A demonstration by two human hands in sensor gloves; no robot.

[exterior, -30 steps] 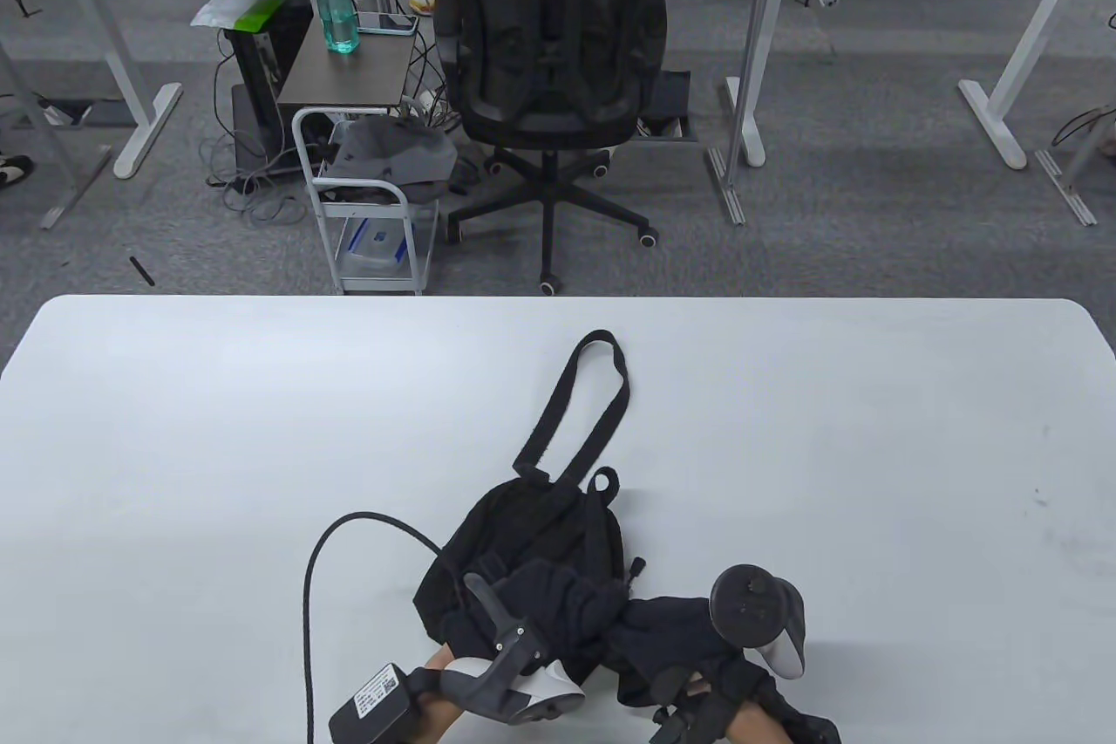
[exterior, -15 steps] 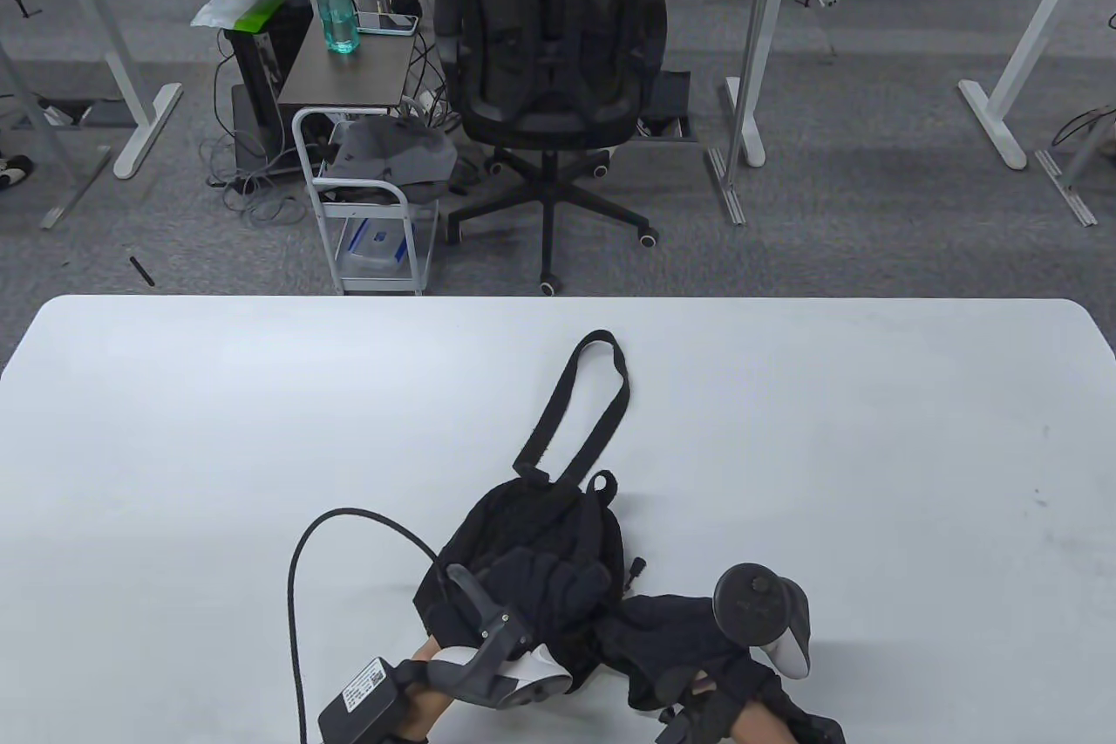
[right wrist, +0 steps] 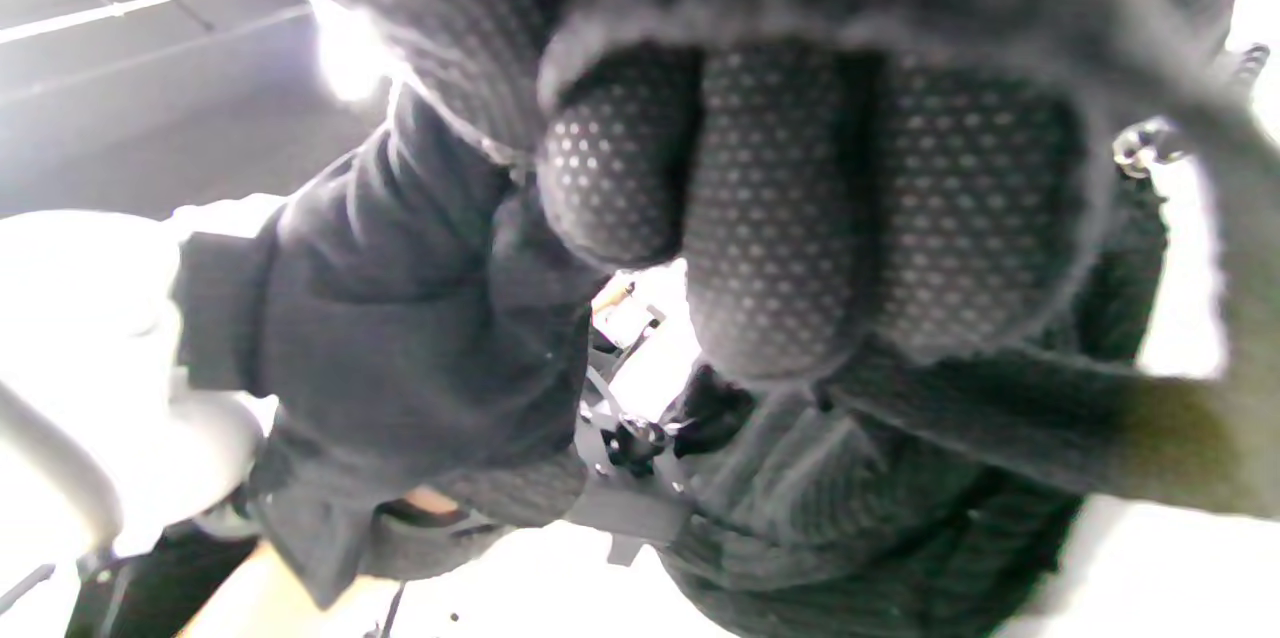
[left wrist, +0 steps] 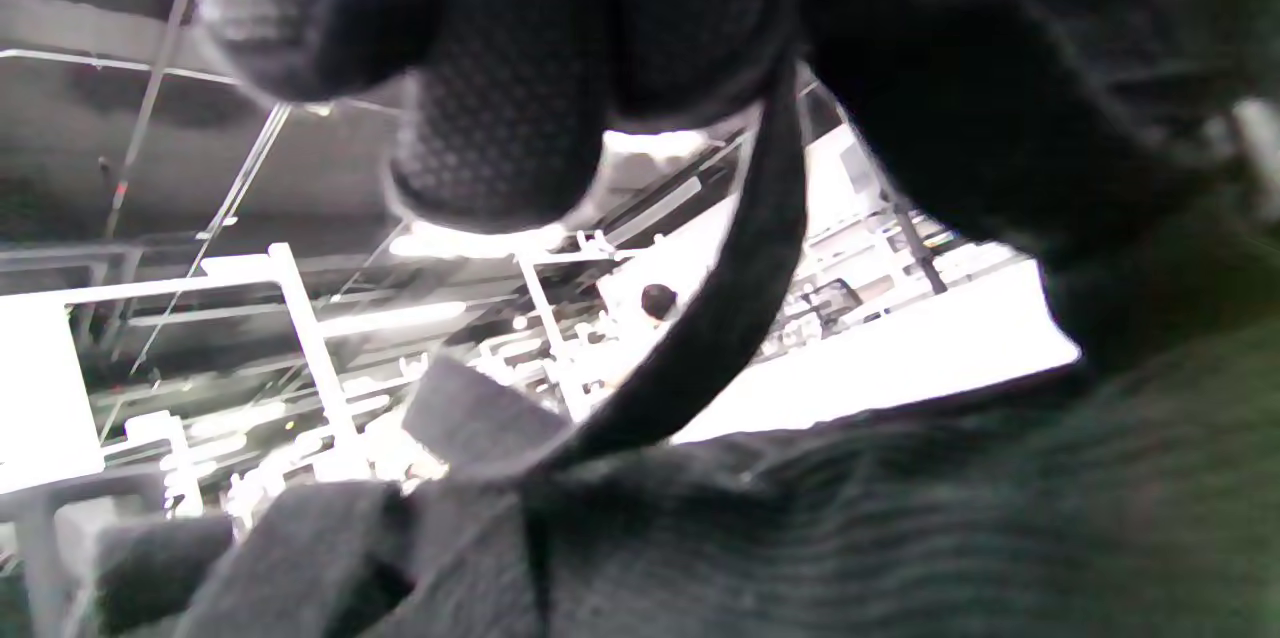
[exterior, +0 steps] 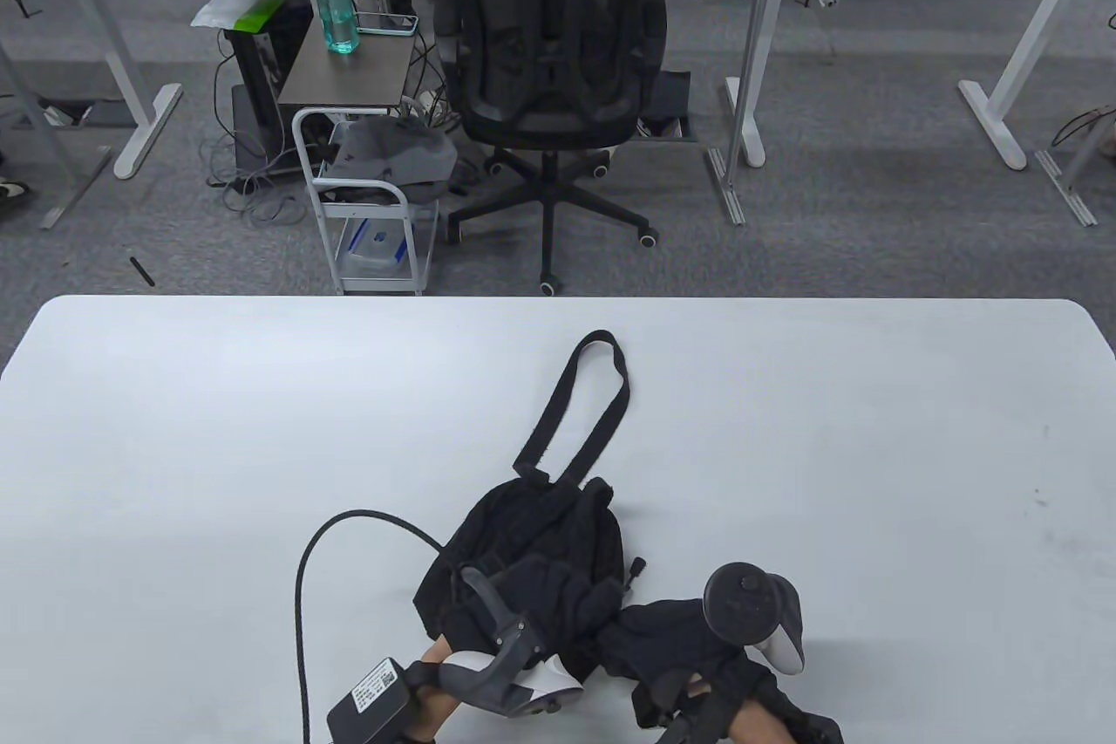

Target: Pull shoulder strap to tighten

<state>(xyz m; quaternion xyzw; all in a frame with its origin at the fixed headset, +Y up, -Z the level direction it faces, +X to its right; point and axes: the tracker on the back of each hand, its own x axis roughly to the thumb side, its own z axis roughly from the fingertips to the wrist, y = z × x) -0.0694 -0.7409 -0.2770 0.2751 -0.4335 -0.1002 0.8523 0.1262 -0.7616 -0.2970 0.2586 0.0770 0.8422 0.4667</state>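
A small black backpack [exterior: 523, 530] lies on the white table [exterior: 218, 430] near its front edge. One shoulder strap [exterior: 582, 406] lies in a long loop stretched toward the far edge. My left hand [exterior: 558, 597] rests on the bag's lower part; in the left wrist view its curled fingers [left wrist: 500, 108] grip a thin black strap [left wrist: 745, 298] that runs down to the bag fabric [left wrist: 850, 538]. My right hand [exterior: 652, 632] is just right of the bag; in the right wrist view its fingers [right wrist: 790, 208] are curled tight over a webbing band [right wrist: 1010, 428] of the bag.
A black cable [exterior: 305, 587] loops from the module on my left wrist [exterior: 370, 696] across the table to the left of the bag. Beyond the far edge stand an office chair [exterior: 549, 64] and a small white cart [exterior: 370, 199].
My left hand shifted slightly left, then back to the right on the bag. The bag's small top handle has flattened. My right hand edged a little left.
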